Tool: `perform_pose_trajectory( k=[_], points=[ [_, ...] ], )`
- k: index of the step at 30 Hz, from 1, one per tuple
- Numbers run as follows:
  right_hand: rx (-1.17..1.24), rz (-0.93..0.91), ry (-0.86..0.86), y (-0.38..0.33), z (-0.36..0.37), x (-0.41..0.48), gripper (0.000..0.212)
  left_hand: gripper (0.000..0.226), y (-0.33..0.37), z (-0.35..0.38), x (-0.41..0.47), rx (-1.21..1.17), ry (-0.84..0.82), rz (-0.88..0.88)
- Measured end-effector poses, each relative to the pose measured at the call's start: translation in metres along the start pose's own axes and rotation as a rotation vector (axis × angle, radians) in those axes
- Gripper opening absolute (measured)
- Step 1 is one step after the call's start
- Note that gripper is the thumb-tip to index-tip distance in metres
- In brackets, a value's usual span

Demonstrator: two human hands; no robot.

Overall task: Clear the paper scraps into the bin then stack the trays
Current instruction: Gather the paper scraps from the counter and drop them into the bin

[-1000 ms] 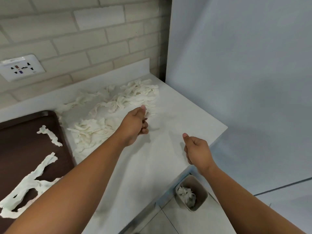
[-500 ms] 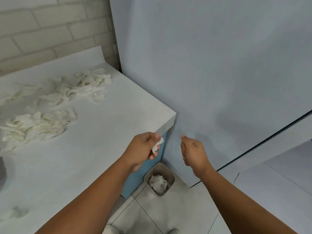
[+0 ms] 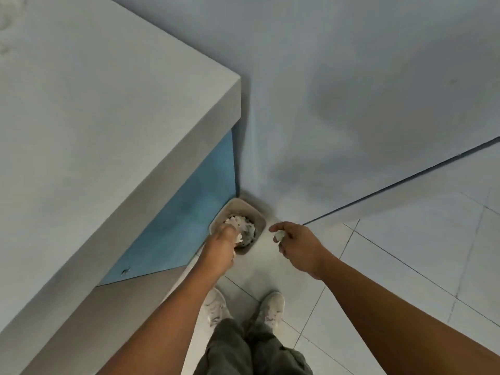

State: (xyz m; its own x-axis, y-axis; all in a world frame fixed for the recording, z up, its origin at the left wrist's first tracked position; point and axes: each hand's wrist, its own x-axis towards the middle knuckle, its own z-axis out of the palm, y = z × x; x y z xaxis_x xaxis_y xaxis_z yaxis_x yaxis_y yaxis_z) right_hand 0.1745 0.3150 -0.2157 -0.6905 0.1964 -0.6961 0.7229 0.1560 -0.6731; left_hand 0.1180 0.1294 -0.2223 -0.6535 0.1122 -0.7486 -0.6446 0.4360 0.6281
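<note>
My left hand (image 3: 220,240) is over the near rim of the bin (image 3: 260,216), knuckles up, fingers curled round a wad of paper scraps (image 3: 238,238) that pokes out white beneath them, right above the opening. My right hand (image 3: 297,246) is held just beside the bin, off its right edge and over the floor (image 3: 405,253). Thumb and fingers pinch a small crumpled scrap (image 3: 280,235), and the forefinger reaches toward the bin without touching it.

The bin is small, beige and round-cornered. It stands on the tiled floor tucked into the corner, between the blue cabinet side (image 3: 189,212) and the pale wall (image 3: 351,90). A heap of shredded paper (image 3: 238,221) already lies inside it, partly hidden by my left hand.

Above and to the left runs the worktop (image 3: 94,117) — a thick pale slab whose corner juts toward the wall. Below the hands I can see two light shoes (image 3: 270,307) and dark olive trousers (image 3: 243,347) on the tiles.
</note>
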Motion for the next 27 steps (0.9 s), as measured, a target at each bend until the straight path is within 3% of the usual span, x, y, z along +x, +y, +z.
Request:
perform_pose_trajectory(
  k=[5, 9, 13, 17, 23, 27],
  points=[
    [0.053, 0.105, 0.017, 0.068, 0.022, 0.058, 0.03, 0.03, -0.068, 0.017, 0.091, 0.222, 0.022, -0.021],
    [-0.077, 0.106, 0.077, 0.117, 0.04, 0.117, 0.017, 0.037, -0.123, 0.026, 0.158, 0.457, 0.052, 0.053],
    [-0.075, 0.038, 0.108, 0.134, 0.051, 0.158, 0.02, 0.033, -0.156, 0.033, 0.202, 0.494, 0.092, 0.087],
    [0.039, 0.057, 0.128, 0.157, 0.063, 0.199, 0.013, 0.028, -0.183, 0.048, 0.248, 0.576, 0.019, 0.058],
    [0.057, 0.084, 0.205, 0.19, 0.071, 0.237, 0.018, 0.043, -0.193, 0.079, 0.311, 0.588, -0.055, 0.059],
    [0.079, 0.1, 0.225, 0.205, 0.071, 0.243, 0.011, 0.059, -0.187, 0.091, 0.333, 0.507, 0.005, 0.021]
  ],
)
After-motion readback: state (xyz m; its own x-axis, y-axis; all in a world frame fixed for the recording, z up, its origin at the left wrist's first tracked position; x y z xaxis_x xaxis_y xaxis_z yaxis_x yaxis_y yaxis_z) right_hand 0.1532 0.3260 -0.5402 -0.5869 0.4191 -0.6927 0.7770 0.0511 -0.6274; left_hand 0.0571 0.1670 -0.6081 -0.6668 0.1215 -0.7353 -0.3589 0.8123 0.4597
